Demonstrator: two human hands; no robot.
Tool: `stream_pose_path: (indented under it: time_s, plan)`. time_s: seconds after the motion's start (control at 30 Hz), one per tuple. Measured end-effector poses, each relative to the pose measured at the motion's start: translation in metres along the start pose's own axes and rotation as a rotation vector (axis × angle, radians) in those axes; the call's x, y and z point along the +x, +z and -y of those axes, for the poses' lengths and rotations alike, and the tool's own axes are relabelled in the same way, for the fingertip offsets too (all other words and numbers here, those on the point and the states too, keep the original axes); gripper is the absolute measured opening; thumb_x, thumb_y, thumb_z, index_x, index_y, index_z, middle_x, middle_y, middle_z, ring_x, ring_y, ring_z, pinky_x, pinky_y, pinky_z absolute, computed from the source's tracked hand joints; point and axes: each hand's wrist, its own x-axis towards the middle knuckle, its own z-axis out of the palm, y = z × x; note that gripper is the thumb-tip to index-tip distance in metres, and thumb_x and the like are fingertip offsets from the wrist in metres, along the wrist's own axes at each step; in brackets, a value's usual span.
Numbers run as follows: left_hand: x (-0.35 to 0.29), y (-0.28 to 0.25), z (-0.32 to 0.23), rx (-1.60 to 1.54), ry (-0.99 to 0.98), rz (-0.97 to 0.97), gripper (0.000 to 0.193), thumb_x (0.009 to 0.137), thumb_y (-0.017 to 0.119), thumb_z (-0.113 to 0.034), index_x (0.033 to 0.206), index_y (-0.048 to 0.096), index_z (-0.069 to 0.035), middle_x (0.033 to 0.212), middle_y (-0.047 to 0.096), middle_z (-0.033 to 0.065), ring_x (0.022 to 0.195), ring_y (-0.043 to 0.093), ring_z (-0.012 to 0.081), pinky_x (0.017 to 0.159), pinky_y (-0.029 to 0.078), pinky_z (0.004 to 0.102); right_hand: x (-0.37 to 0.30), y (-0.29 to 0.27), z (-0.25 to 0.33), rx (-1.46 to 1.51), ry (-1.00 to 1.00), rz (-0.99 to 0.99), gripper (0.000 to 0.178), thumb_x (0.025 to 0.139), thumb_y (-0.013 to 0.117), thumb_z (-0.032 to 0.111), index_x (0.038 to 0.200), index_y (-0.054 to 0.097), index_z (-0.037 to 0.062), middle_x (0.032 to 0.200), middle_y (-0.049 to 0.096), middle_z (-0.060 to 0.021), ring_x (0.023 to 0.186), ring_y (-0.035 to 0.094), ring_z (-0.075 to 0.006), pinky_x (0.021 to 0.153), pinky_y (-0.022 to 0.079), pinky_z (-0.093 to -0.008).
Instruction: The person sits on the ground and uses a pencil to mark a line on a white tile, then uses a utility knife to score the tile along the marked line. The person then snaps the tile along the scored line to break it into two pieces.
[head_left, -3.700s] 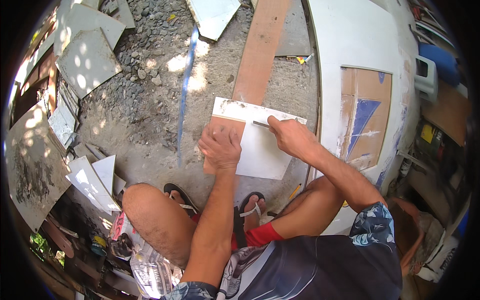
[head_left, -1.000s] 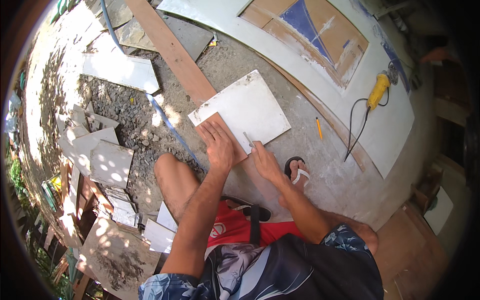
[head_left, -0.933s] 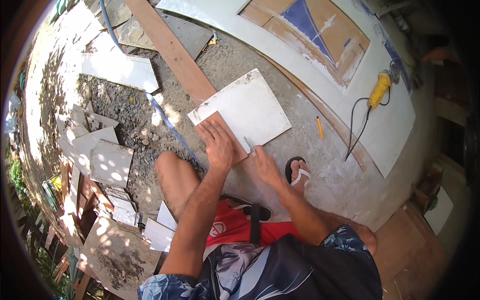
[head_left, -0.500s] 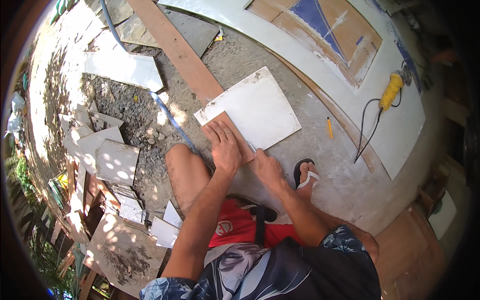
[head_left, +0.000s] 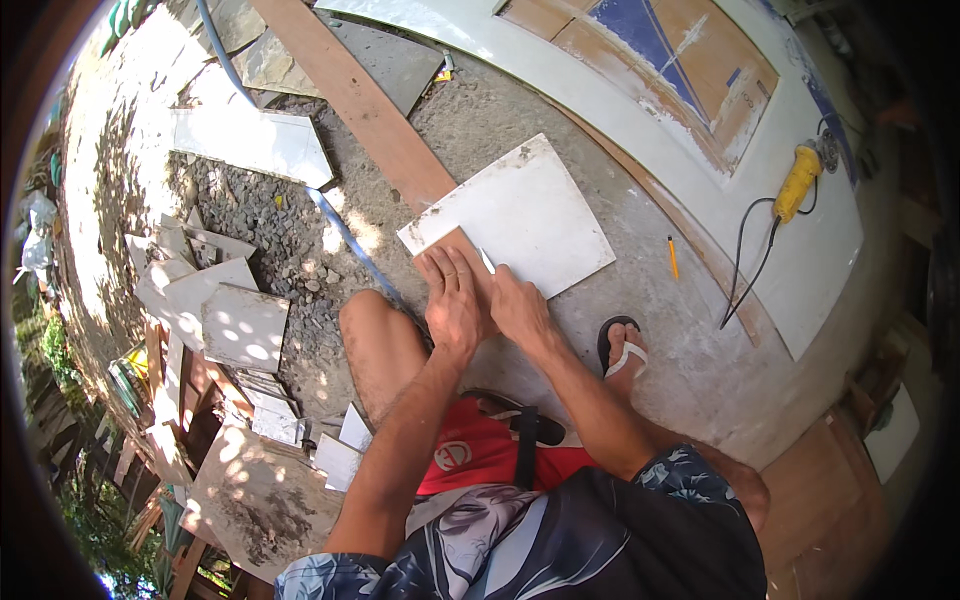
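A white square tile [head_left: 550,215], dirty along its edges, lies tilted on the ground before me, over the end of a long brown plank [head_left: 365,110]. Across its left part rests a short flat brown strip [head_left: 458,238]. My left hand [head_left: 452,308] presses on that strip with fingers stretched out flat. A slim pointed silver tool [head_left: 487,261] sticks out of my closed right hand [head_left: 520,310], its tip against the tile beside the strip's right edge. The rest of the tool is hidden in my fingers, so its exact kind is unclear.
A yellow angle grinder [head_left: 798,184] with a black cord sits on a large white panel [head_left: 810,290] at right. A yellow-orange pencil [head_left: 673,258] lies on the concrete. Broken tiles [head_left: 245,325] are piled at left near gravel and a blue hose [head_left: 343,230].
My right hand has moved away from me along the strip's right edge, carrying the pointed tool up the tile. My left hand stays pressed on the strip.
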Motion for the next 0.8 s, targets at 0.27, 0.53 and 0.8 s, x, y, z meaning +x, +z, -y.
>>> stream_pose_path:
  time_s: [0.27,0.53,0.8]
  plan:
    - [0.022,-0.055,0.004,-0.425,-0.008,0.287,0.125,0.072,0.087,-0.052,0.158,0.032,0.019,0.164,0.035,0.0417,0.157,0.027,0.0577,0.135,0.019,0.051,0.024,-0.003,0.011,0.079,0.014,-0.012,0.031,0.109,0.051,0.03,0.108,0.059,0.0003,0.087,0.07,-0.0374,0.086,0.068,-0.0604,0.074,0.054,-0.0662]
    - [0.018,-0.046,0.001,-0.347,0.05,0.252,0.106,0.084,0.079,-0.043,0.16,0.033,0.015,0.165,0.036,0.038,0.156,0.029,0.0572,0.134,0.023,0.0507,0.038,-0.006,0.015,0.071,-0.048,-0.034,0.029,0.109,0.051,0.028,0.107,0.058,-0.0006,0.087,0.069,-0.0378,0.085,0.068,-0.0601,0.071,0.054,-0.0665]
    - [0.008,-0.01,-0.011,-0.379,-0.059,0.178,0.125,0.077,0.078,-0.06,0.16,0.027,0.017,0.163,0.032,0.0451,0.156,0.023,0.0612,0.134,0.016,0.0561,0.037,-0.007,0.011,0.144,-0.036,-0.057,0.03,0.109,0.051,0.027,0.104,0.059,-0.0022,0.085,0.069,-0.037,0.084,0.067,-0.06,0.07,0.053,-0.0651]
